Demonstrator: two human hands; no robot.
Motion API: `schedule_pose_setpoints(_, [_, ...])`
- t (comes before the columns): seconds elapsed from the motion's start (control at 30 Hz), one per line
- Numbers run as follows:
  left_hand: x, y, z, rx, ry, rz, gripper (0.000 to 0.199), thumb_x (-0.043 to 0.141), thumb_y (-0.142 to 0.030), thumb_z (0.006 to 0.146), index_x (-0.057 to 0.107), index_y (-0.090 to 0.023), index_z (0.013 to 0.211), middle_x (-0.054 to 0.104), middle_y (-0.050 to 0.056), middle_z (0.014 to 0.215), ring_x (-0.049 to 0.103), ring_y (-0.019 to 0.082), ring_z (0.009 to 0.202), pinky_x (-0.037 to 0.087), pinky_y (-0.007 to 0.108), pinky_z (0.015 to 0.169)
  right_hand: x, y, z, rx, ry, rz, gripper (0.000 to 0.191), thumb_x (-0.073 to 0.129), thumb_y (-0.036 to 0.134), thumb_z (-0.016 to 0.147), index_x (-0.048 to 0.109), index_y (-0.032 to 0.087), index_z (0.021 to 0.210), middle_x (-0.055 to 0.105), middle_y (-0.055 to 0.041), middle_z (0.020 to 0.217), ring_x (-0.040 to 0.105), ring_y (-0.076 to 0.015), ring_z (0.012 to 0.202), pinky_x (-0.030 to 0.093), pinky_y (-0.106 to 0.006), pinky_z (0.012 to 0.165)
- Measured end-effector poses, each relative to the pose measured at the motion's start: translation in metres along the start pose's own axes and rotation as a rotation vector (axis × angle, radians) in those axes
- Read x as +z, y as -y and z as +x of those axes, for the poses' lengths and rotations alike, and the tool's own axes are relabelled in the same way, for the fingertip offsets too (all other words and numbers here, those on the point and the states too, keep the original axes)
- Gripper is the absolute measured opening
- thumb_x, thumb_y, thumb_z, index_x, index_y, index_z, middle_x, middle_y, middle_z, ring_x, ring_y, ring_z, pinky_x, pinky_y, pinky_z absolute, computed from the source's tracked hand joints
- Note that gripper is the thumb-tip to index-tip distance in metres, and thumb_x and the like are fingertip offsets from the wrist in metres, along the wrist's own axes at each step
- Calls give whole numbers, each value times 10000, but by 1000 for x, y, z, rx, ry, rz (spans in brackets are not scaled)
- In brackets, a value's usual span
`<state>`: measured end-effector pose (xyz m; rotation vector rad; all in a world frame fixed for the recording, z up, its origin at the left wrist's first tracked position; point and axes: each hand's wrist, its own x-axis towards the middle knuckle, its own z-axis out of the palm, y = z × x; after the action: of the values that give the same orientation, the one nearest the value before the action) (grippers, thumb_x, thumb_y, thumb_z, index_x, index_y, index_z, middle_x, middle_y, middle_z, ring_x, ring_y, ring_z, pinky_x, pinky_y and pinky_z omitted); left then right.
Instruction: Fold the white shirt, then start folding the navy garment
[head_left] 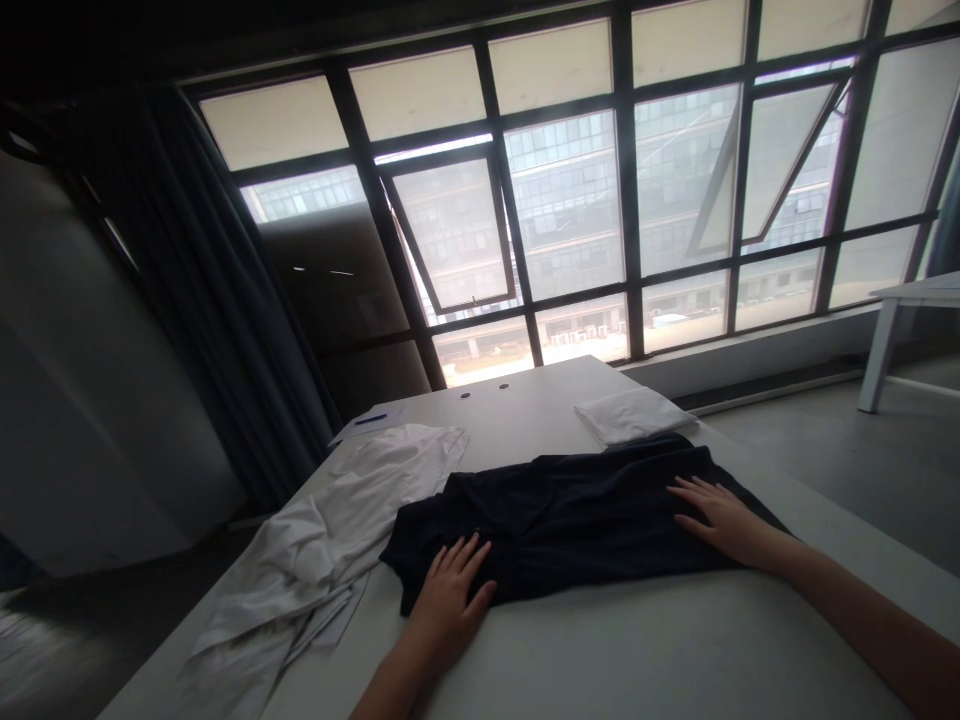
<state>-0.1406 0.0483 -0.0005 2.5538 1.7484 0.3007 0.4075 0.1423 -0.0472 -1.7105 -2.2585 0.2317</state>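
Note:
A dark navy garment (577,520) lies spread sideways across the white table (585,650). On its left end rests my left hand (450,595), palm down with the fingers stretched out. My right hand (724,515) lies flat on the right part of the same cloth, thumb apart from the fingers. Neither hand grips anything. Left of the dark garment is a crumpled white garment (322,540), its folds reaching toward the near left edge. A folded white cloth (634,415) sits just behind the dark garment's right part.
Papers with a blue pen (371,419) lie at the table's far left edge. Two small dark round spots show near the far end. Behind stand large windows, two panes tilted open, and a dark curtain (202,290) at left. Another white table (919,292) is at far right.

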Motion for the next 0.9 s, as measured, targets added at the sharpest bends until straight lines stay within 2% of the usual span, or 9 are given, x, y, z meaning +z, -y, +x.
schedule_pose_setpoints(0.6, [-1, -1, 1, -10, 13, 8, 559, 414, -592, 1051, 386, -379, 1568, 357, -2, 1644, 327, 286, 1511, 235, 553, 1246, 0, 0, 0, 1, 15, 2, 782, 419, 790, 903, 525, 289, 1494, 410, -79, 1616, 310, -374, 1511, 267, -603, 1231])
schedule_pose_setpoints(0.9, [-3, -2, 1, -11, 20, 7, 567, 401, -602, 1054, 381, -371, 1571, 347, -1, 1648, 316, 281, 1516, 229, 557, 1248, -3, 3, 0, 6, 19, -21, 756, 413, 776, 910, 523, 310, 1494, 408, -62, 1618, 310, -363, 1513, 266, -592, 1236])
